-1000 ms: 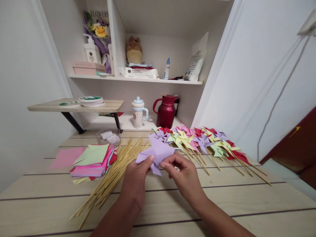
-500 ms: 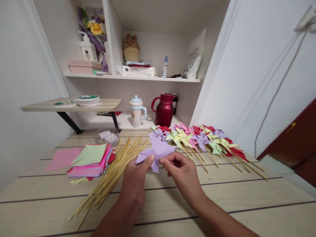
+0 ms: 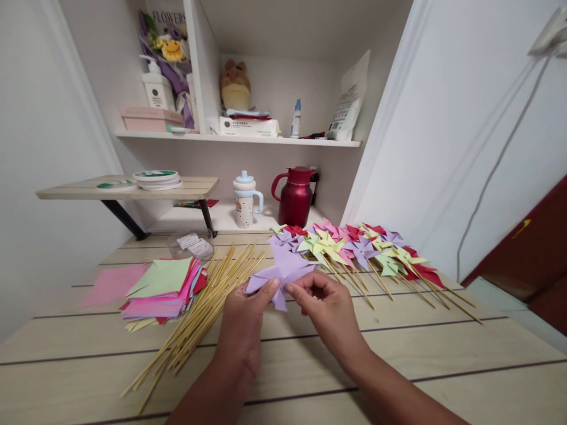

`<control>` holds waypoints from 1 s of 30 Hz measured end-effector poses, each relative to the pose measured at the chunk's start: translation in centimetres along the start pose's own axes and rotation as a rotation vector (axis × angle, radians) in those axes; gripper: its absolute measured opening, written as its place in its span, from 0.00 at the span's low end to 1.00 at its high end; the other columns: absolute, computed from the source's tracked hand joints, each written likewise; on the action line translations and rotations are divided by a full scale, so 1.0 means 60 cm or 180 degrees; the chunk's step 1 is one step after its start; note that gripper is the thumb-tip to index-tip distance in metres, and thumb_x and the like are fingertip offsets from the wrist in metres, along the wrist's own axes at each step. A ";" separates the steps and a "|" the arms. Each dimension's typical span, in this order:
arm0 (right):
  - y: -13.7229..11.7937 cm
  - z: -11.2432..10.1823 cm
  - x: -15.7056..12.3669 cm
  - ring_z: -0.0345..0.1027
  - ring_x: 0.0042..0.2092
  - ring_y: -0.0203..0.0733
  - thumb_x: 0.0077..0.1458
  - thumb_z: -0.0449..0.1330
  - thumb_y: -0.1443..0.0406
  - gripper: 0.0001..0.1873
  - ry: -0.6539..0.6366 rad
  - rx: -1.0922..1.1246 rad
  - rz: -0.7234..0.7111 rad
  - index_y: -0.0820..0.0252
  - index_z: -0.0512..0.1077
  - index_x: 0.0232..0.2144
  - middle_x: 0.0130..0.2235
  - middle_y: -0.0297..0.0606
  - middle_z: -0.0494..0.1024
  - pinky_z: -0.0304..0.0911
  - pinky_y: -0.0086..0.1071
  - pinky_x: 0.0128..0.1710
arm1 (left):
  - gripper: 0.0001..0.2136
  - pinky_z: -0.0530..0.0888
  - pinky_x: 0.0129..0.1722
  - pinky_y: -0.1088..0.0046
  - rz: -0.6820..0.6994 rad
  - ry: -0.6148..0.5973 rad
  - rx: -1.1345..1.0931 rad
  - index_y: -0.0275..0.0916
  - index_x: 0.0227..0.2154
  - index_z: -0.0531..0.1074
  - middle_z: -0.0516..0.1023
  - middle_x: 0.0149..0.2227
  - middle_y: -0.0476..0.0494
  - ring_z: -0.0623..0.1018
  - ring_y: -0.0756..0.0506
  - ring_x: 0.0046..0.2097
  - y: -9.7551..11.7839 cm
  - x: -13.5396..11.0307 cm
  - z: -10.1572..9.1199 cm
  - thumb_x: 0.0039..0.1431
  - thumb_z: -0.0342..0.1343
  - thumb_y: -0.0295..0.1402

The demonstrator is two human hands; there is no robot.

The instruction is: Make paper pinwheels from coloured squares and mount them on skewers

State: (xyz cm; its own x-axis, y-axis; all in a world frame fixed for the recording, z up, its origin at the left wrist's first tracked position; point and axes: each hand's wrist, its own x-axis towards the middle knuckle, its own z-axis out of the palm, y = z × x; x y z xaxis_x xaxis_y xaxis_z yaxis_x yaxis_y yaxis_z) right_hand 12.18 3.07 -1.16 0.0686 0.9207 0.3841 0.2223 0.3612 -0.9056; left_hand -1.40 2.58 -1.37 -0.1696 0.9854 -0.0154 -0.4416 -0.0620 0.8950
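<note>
A purple paper pinwheel point(image 3: 287, 267) is held up between my two hands, its blades folded in toward the middle. My left hand point(image 3: 248, 310) pinches it from the left, with the thumb pressed near its centre. On the right side, my right hand point(image 3: 325, 301) grips a blade's edge between thumb and forefinger, the other fingers curled. Just left of my hands lies a loose bundle of thin wooden sticks point(image 3: 201, 310). Beyond my right hand rest several finished pinwheels point(image 3: 363, 251) on sticks, in purple, yellow, pink, green and red.
Stacked coloured paper squares point(image 3: 162, 283) lie at the left, near a clear round container point(image 3: 195, 245). A red jug point(image 3: 295, 198) and a lidded cup point(image 3: 244, 203) stand at the back. A small raised shelf point(image 3: 199, 188) holds white round lids point(image 3: 157, 180).
The pinwheel's top blade has folded further in toward the centre, and the pinwheel is turned slightly. Both hands keep nearly the same place and grip.
</note>
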 end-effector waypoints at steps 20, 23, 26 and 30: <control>0.005 -0.001 0.004 0.58 0.23 0.35 0.50 0.66 0.56 0.13 -0.0103 0.0246 0.0142 0.60 0.75 0.29 0.22 0.30 0.67 0.55 0.29 0.22 | 0.18 0.74 0.42 0.65 -0.0022 0.0253 0.0240 0.33 0.36 0.81 0.84 0.37 0.38 0.81 0.39 0.40 0.004 0.000 0.002 0.42 0.69 0.38; 0.002 -0.016 0.011 0.59 0.25 0.36 0.55 0.63 0.56 0.15 0.0184 0.0263 -0.0094 0.57 0.74 0.42 0.25 0.29 0.66 0.58 0.30 0.24 | 0.17 0.74 0.44 0.65 0.0095 0.0345 0.0386 0.34 0.36 0.81 0.84 0.38 0.39 0.81 0.40 0.41 0.007 0.005 -0.004 0.43 0.69 0.37; -0.003 -0.035 0.020 0.66 0.36 0.41 0.58 0.60 0.57 0.14 0.0534 -0.0071 -0.0549 0.54 0.74 0.45 0.35 0.36 0.70 0.64 0.36 0.37 | 0.15 0.74 0.42 0.66 0.0137 0.0489 0.0647 0.35 0.34 0.81 0.84 0.35 0.41 0.81 0.41 0.39 0.008 0.011 -0.010 0.42 0.69 0.37; -0.008 -0.053 0.030 0.59 0.59 0.52 0.54 0.64 0.56 0.20 0.0272 -0.0359 -0.0706 0.49 0.74 0.49 0.55 0.43 0.67 0.55 0.48 0.58 | 0.13 0.73 0.40 0.69 0.0192 0.0257 0.1046 0.36 0.33 0.82 0.84 0.32 0.43 0.81 0.42 0.37 0.006 0.012 -0.011 0.43 0.68 0.37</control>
State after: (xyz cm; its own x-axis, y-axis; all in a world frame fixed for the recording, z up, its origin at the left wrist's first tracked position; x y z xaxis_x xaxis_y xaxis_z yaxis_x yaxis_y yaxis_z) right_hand 15.26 4.08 0.54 0.0869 0.8033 0.5892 0.3478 0.5298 -0.7735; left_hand -2.26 3.16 -1.34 -0.2618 0.9649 0.0184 -0.1236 -0.0524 0.9909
